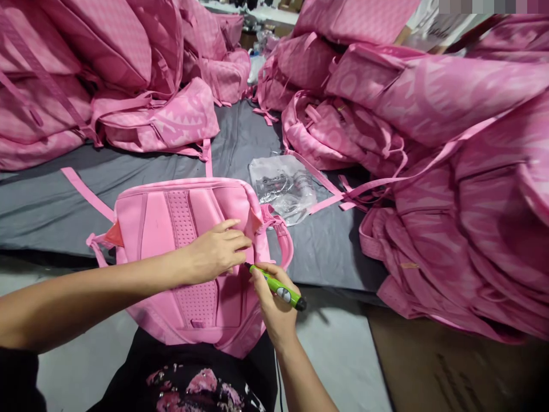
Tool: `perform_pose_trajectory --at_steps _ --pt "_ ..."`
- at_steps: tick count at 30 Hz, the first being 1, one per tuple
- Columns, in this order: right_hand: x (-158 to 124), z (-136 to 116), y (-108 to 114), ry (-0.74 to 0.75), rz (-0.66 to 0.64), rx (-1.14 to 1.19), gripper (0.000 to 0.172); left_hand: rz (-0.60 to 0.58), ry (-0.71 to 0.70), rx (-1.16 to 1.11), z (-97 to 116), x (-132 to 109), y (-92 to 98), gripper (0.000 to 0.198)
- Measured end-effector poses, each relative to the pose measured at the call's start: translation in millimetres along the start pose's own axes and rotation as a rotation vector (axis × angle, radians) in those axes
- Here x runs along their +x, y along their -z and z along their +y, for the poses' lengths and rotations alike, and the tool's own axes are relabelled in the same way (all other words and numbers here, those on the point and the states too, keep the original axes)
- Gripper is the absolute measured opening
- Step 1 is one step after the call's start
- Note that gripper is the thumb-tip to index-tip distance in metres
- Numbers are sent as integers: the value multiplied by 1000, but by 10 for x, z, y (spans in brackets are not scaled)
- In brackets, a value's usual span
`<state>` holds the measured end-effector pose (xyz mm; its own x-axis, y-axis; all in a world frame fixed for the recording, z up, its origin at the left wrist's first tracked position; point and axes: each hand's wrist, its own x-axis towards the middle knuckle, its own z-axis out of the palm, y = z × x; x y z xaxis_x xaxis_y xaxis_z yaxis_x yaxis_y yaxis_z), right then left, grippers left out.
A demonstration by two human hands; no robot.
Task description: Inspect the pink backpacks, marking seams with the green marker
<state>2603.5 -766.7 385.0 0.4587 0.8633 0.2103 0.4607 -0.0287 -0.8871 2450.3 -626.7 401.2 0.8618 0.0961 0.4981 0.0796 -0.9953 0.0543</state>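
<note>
A pink backpack (155, 220) lies before me with its padded back panel facing up, its near end at my lap. My left hand (217, 252) rests on the right half of that panel with its fingers stretched out. In my right hand (277, 320) is a green marker pen (285, 294), gripped like a writing pen. Its dark tip points left at the panel, just below my left fingers; whether it touches the fabric I cannot tell. The pen's black end points to the lower right. A pink side strap (285, 243) loops out beside my right hand.
Piled pink backpacks crowd the left (120, 46) and the right (493, 229) of the dark-covered table (338, 252). A clear plastic bag (283, 189) with dark contents lies behind my backpack. Loose straps (377, 183) trail across the table. Brown cardboard (429, 366) is at lower right.
</note>
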Motion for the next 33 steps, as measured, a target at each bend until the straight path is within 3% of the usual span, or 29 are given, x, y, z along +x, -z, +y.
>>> perform_pose_trajectory --at_steps 4,13,17,24,29,33 --pt "16 -8 -3 46 16 -95 22 75 -18 44 7 -26 -75 20" --pt "33 5 -39 -70 25 -23 27 107 -23 90 -3 -34 -149 19" --pt "70 -95 -53 -19 -8 -53 25 152 9 74 85 -33 -146 16" --pt "231 10 -171 55 -3 -129 29 317 77 34 51 -86 -414 27" --pt "257 48 -188 74 6 -197 30 326 89 39 53 -105 -495 33" --pt "270 82 -208 107 35 -239 31 408 107 41 36 -106 -586 35"
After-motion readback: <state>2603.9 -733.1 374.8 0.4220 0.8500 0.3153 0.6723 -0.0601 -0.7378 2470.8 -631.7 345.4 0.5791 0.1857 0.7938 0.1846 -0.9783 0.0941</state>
